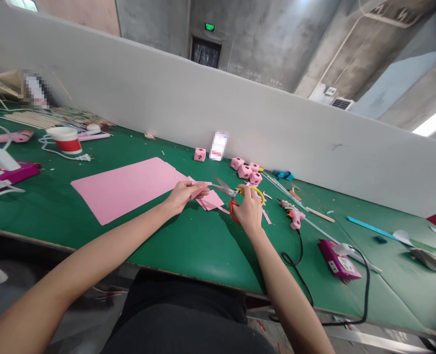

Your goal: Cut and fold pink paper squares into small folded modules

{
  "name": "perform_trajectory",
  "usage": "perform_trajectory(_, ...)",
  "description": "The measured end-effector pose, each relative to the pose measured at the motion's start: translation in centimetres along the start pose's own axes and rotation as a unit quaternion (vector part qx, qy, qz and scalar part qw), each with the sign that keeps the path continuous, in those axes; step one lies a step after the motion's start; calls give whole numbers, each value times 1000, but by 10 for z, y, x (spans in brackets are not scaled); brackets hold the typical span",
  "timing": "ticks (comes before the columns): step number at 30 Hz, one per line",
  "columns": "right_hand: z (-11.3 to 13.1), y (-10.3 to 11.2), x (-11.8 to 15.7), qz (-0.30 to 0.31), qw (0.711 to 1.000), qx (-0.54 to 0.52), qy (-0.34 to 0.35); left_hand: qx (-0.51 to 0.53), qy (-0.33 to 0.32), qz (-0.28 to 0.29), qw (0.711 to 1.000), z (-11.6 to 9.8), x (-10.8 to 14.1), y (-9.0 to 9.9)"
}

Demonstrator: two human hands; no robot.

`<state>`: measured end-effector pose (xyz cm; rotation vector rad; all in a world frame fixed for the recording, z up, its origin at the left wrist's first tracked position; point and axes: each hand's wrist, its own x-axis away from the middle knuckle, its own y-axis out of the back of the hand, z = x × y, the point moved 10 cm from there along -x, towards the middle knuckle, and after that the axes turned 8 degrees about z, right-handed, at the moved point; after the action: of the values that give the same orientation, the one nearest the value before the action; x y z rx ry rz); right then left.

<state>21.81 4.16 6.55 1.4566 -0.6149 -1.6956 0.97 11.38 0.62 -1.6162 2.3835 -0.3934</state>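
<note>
My left hand (184, 196) pinches a small piece of pink paper (200, 185) over the green tabletop. In my right hand (249, 211) is a pair of scissors (228, 191) with one red and one yellow handle loop. Its blades are spread and point left, close to the edge of the held paper. Below my left fingertips lie cut pink paper squares (212, 200). A large pink sheet (129, 189) rests flat to the left of my hands. Thin pink offcuts (265, 217) are scattered beside my right hand.
Several folded pink paper cubes (244, 171) stand near the white partition (159, 88). To the right are a pink glue gun (296, 219) with a black cord and a purple power strip (338, 260). A paper cup (65, 139) and another purple strip (9, 177) sit at left.
</note>
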Motion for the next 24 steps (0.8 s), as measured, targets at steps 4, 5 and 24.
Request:
perform_trajectory(4,-2,0,0,5,1000,2,-13,11,1,-9,1000,-2,1,0)
perform_trajectory(5,-3,0,0,8,1000,3,-17,14,2,-11,1000,-2,2,0)
perform_trajectory(24,-14,0,-3,44,997,-10,-55,20,-9,-59,998,-2,0,24)
